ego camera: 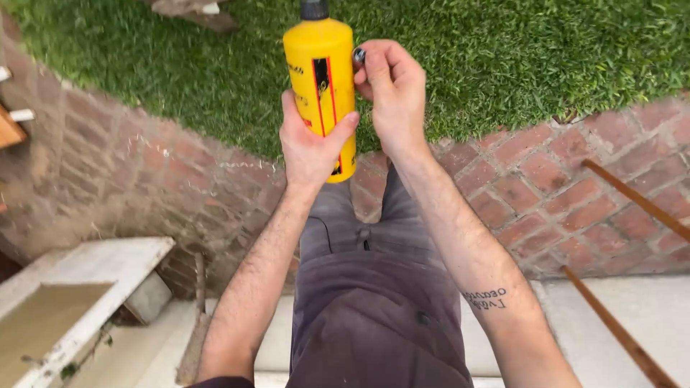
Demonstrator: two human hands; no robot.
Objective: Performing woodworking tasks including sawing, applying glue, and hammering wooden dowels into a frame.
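Observation:
My left hand [310,141] grips a tall yellow plastic bottle [321,72] around its lower half and holds it upright in front of me. The bottle has red and black label stripes and a black neck at the top edge of the view. My right hand [392,90] is raised beside the bottle on its right. Its fingertips pinch a small dark round cap [359,54], just apart from the bottle's shoulder. Both forearms reach up from the bottom of the view over my grey shorts.
Green grass [539,50] covers the ground beyond a red brick paving strip [560,172]. A white painted trough-like frame [86,287] lies at the lower left. Two brown wooden poles [632,197] slant across the right side. A pale concrete ledge [632,309] is at the bottom.

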